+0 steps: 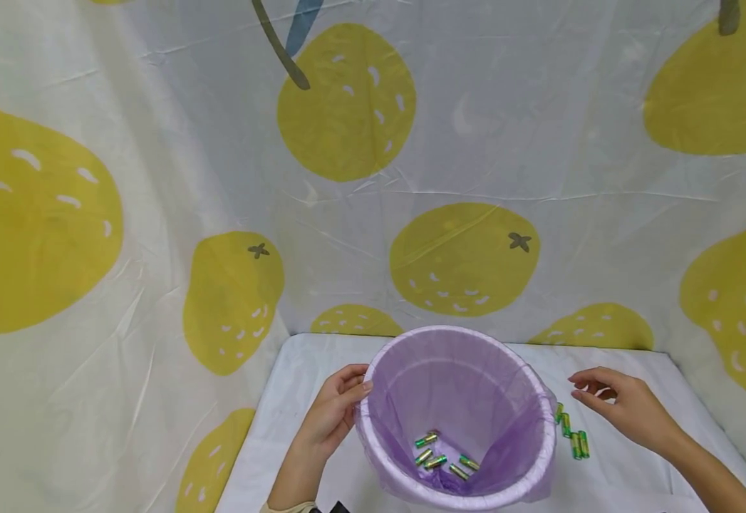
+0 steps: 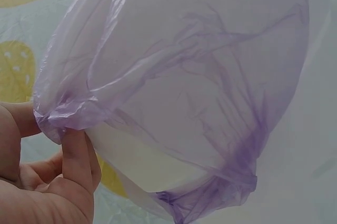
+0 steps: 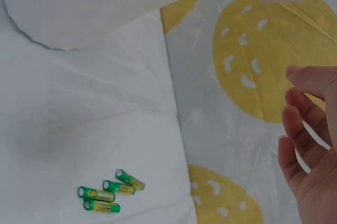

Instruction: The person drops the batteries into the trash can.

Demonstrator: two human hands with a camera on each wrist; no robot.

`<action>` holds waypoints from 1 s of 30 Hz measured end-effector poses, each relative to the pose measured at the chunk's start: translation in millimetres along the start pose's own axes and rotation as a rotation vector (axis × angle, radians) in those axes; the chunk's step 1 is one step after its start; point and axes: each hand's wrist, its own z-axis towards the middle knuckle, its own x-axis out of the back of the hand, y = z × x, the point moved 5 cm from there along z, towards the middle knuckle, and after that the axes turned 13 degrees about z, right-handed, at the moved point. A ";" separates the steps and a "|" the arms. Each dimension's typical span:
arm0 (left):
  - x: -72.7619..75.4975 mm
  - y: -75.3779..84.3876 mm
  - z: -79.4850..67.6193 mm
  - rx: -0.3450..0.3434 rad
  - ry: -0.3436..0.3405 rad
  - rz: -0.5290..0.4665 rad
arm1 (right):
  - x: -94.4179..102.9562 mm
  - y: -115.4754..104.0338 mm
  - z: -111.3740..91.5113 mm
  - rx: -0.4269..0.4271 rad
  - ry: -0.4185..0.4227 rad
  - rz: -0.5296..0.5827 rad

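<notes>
A white trash bin (image 1: 469, 501), lined with a thin purple plastic bag (image 1: 456, 392), tilts with its mouth toward me in the head view. Several green and gold batteries (image 1: 435, 462) lie at its bottom. My left hand (image 1: 330, 412) grips the bin's left rim over the folded bag edge; in the left wrist view the fingers (image 2: 76, 155) pinch the purple film. On the bin's right, my right hand (image 1: 632, 410) hovers above the table with loosely bent fingers, holding nothing. Several more batteries (image 3: 100, 206) lie on the table below it.
A white cloth covers the table (image 1: 334, 349). Behind and beside it hangs a pale curtain (image 1: 558, 271) printed with yellow fruit. In the right wrist view the bin's underside (image 3: 95, 8) is raised above the tabletop.
</notes>
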 end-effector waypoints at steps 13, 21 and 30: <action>-2.6 -0.6 0.5 -0.001 -0.016 0.011 | -10.9 41.4 -37.0 -0.076 0.062 -0.021; -1.4 -0.8 0.1 -0.009 -0.015 0.017 | -19.4 55.4 -46.6 -0.124 0.091 -0.005; -0.8 0.6 0.2 -0.023 -0.021 0.014 | -23.4 87.4 -63.3 -0.371 0.089 -0.039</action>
